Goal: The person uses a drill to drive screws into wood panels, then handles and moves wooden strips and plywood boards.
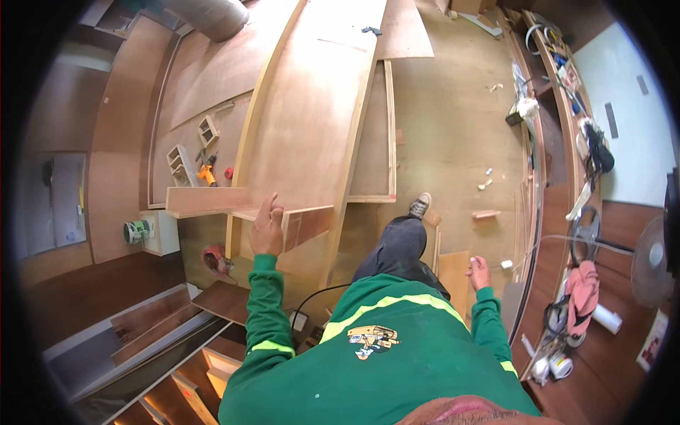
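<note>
My left hand [267,225] is at the near end of a long plywood panel with raised wooden side strips [308,113]. Its fingers are stretched out and apart, over a narrow cross board [244,212]. Whether the palm touches this board I cannot tell. On its left a plywood piece [207,201] stands on edge, and on its right a reddish board [309,225] slants away. Low beside my right leg, my right hand [479,271] has its fingers curled in. Anything inside them is too small or hidden to make out.
An orange cordless drill [207,174], a red tape measure [229,173] and small wooden frames [207,132] lie left of the panel. A red power tool [214,259] is below. Wood scraps [485,216] litter the floor at right. A fan [652,261] stands at far right.
</note>
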A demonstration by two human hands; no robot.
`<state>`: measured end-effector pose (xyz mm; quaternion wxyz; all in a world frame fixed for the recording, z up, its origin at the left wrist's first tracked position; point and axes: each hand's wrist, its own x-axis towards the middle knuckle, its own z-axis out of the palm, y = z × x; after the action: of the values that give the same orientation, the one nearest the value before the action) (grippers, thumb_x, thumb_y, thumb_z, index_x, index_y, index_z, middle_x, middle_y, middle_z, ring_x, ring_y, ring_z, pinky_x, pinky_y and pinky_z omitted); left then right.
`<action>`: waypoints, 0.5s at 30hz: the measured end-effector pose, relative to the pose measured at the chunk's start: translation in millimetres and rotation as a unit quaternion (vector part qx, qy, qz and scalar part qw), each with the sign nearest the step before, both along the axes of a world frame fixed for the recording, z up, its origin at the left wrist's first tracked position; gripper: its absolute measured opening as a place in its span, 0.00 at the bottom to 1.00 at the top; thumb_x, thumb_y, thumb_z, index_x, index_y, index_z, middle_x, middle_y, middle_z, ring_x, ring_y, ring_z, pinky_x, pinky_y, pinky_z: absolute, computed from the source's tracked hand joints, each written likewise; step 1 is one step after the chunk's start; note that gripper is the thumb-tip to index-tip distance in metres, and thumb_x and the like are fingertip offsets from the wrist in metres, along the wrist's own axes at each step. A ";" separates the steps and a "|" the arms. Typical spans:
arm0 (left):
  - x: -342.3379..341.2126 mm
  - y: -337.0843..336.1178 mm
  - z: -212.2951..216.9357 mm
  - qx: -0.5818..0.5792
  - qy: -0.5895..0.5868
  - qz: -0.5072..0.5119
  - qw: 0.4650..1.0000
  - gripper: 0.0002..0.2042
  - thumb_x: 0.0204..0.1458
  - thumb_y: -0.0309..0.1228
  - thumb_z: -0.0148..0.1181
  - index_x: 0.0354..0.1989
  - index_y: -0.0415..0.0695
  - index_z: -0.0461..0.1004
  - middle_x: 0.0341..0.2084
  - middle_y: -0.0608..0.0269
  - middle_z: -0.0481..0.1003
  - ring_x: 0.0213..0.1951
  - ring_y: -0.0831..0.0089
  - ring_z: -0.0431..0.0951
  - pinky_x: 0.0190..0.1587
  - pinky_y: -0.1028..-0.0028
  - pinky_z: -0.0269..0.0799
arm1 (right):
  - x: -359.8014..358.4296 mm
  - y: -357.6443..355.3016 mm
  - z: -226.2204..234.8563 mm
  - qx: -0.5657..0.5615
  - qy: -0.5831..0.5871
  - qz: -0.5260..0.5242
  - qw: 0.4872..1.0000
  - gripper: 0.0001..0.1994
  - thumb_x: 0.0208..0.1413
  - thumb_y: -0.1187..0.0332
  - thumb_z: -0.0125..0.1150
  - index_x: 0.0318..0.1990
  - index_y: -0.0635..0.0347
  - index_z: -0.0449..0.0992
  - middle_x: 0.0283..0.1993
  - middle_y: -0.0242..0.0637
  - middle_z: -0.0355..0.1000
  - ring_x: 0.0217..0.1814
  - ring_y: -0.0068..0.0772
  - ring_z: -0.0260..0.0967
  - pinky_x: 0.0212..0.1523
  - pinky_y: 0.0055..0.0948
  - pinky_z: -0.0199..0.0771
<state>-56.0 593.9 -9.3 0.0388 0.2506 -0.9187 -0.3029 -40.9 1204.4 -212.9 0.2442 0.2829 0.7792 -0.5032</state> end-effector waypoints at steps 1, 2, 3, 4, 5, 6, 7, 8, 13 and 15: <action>-0.9 1.7 0.4 0.003 0.008 0.007 1.000 0.31 0.61 0.62 0.43 0.62 0.51 0.70 0.38 0.60 0.79 0.40 0.61 0.80 0.41 0.65 0.73 | -17.4 -7.1 1.2 0.002 -0.002 0.019 1.000 0.21 0.65 0.58 0.55 0.56 0.66 0.69 0.38 0.38 0.73 0.31 0.27 0.72 0.34 0.27 0.77; -2.2 3.5 2.2 0.007 0.017 0.014 1.000 0.30 0.61 0.60 0.45 0.62 0.51 0.70 0.38 0.60 0.79 0.41 0.61 0.80 0.42 0.65 0.74 | -40.0 -14.7 1.0 0.000 0.013 0.030 0.999 0.21 0.64 0.58 0.55 0.57 0.66 0.69 0.38 0.39 0.73 0.31 0.27 0.72 0.34 0.27 0.77; -3.2 6.2 6.3 0.011 0.022 0.021 0.999 0.29 0.61 0.59 0.47 0.62 0.50 0.70 0.38 0.60 0.79 0.41 0.61 0.80 0.42 0.66 0.74 | -60.3 -20.6 -0.4 -0.001 0.024 0.040 0.999 0.21 0.64 0.59 0.56 0.57 0.66 0.69 0.39 0.39 0.73 0.31 0.27 0.72 0.34 0.27 0.77; -8.0 11.1 13.8 0.015 0.002 0.031 0.999 0.28 0.60 0.55 0.52 0.61 0.48 0.70 0.38 0.59 0.79 0.42 0.61 0.80 0.43 0.66 0.75 | -83.1 -23.0 -2.1 0.001 0.038 0.052 0.998 0.21 0.64 0.59 0.56 0.57 0.66 0.69 0.39 0.39 0.73 0.31 0.27 0.73 0.34 0.28 0.77; -7.6 12.3 10.7 0.017 -0.013 0.043 0.999 0.29 0.60 0.55 0.53 0.61 0.47 0.70 0.38 0.58 0.79 0.42 0.61 0.80 0.43 0.66 0.75 | -104.2 -27.4 -4.1 -0.015 0.042 0.062 0.997 0.22 0.63 0.59 0.56 0.57 0.66 0.69 0.39 0.39 0.74 0.31 0.27 0.73 0.34 0.28 0.77; -4.2 11.4 8.8 0.018 -0.027 0.057 0.998 0.29 0.59 0.55 0.53 0.60 0.47 0.71 0.38 0.57 0.79 0.42 0.60 0.80 0.42 0.66 0.75 | -126.5 -32.8 -6.8 -0.031 0.047 0.075 0.996 0.22 0.63 0.59 0.57 0.57 0.66 0.68 0.40 0.40 0.74 0.31 0.27 0.73 0.34 0.28 0.77; -0.8 10.8 6.8 0.020 -0.042 0.072 0.996 0.29 0.59 0.56 0.54 0.60 0.46 0.71 0.38 0.57 0.78 0.42 0.60 0.81 0.42 0.65 0.75 | -150.2 -37.1 -8.2 -0.048 0.050 0.088 0.994 0.22 0.63 0.59 0.57 0.57 0.66 0.68 0.40 0.40 0.74 0.31 0.27 0.74 0.35 0.29 0.77; 4.8 9.9 7.6 -0.003 -0.039 0.070 0.997 0.30 0.58 0.56 0.54 0.60 0.45 0.71 0.39 0.56 0.78 0.43 0.59 0.80 0.43 0.65 0.74 | -174.7 -40.9 -7.8 -0.049 0.025 0.149 0.987 0.20 0.66 0.61 0.55 0.58 0.64 0.68 0.41 0.41 0.72 0.38 0.28 0.72 0.35 0.27 0.79; 2.4 19.0 31.2 -0.161 -0.031 0.051 0.985 0.31 0.58 0.56 0.52 0.59 0.41 0.70 0.45 0.51 0.75 0.49 0.52 0.75 0.53 0.58 0.67 | -315.5 -60.5 -11.6 0.005 -0.017 0.331 0.944 0.20 0.64 0.58 0.56 0.56 0.63 0.68 0.38 0.41 0.74 0.29 0.30 0.73 0.32 0.31 0.77; 3.6 19.7 24.3 -0.200 -0.052 0.019 0.978 0.33 0.60 0.58 0.48 0.60 0.40 0.69 0.50 0.44 0.71 0.55 0.46 0.69 0.58 0.53 0.61 | -377.6 -70.3 -28.0 0.052 0.020 0.406 0.912 0.21 0.64 0.56 0.56 0.55 0.64 0.68 0.36 0.40 0.74 0.27 0.30 0.73 0.31 0.32 0.76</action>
<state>-52.4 613.7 15.1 0.0466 0.2706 -0.9565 -0.0984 -418.5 1134.1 -240.9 0.3970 -0.0559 0.8567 -0.3245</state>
